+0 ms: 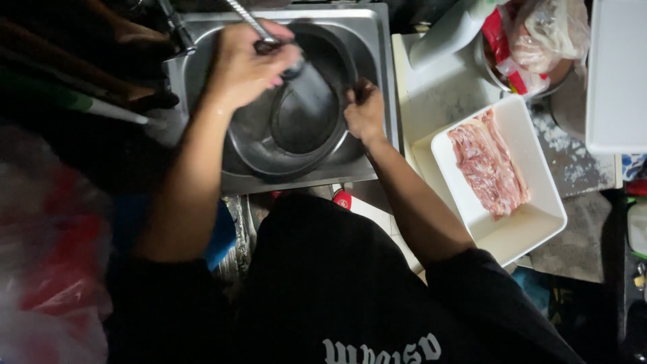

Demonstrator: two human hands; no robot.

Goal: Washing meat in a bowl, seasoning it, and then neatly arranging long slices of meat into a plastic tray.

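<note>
Left hand point(244, 62) is wrapped around the spray head point(269, 44) of a metal hose, with water pouring into a steel bowl point(296, 121) sitting in the sink point(202, 40). Right hand point(364, 111) pinches the bowl's right rim, fingers closed on it, I think, though it's pretty dark there. Off to the right, a white tray point(532, 222) holds raw sliced meat point(486, 162) on the counter.

Two hands point(246, 61), one bowl point(296, 152), one tray point(532, 226)
</note>
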